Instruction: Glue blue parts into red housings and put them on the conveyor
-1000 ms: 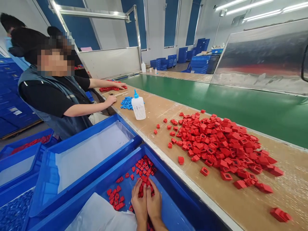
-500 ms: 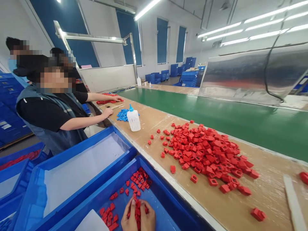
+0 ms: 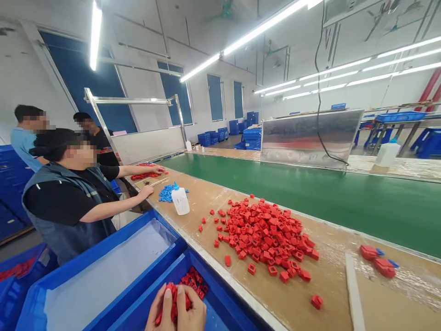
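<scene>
Low in the view, my left hand (image 3: pixel 157 311) and my right hand (image 3: pixel 193 313) are cupped together around a handful of small red plastic pieces (image 3: pixel 174 294). Both hands are closed on this one clump, above a blue bin (image 3: pixel 220 309). More loose red pieces (image 3: pixel 197 281) lie in the bin just beyond my fingers. To the right, on the brown tabletop (image 3: pixel 193 232), a large heap of red hollow block-like pieces (image 3: pixel 265 232) is spread out, apart from my hands.
A paper-lined blue bin (image 3: pixel 172 253) stands at left. On the table are a white glue-like bottle (image 3: pixel 181 202), blue pieces (image 3: pixel 166 194), a pale strip (image 3: pixel 354 289) and two red-and-blue parts (image 3: pixel 384 266). A green conveyor belt (image 3: pixel 275 184) runs behind. A co-worker (image 3: pixel 69 202) reaches over the table.
My hands have risen from the bin floor with the red pieces between them and shifted left in view. The camera has tilted up and turned right.
</scene>
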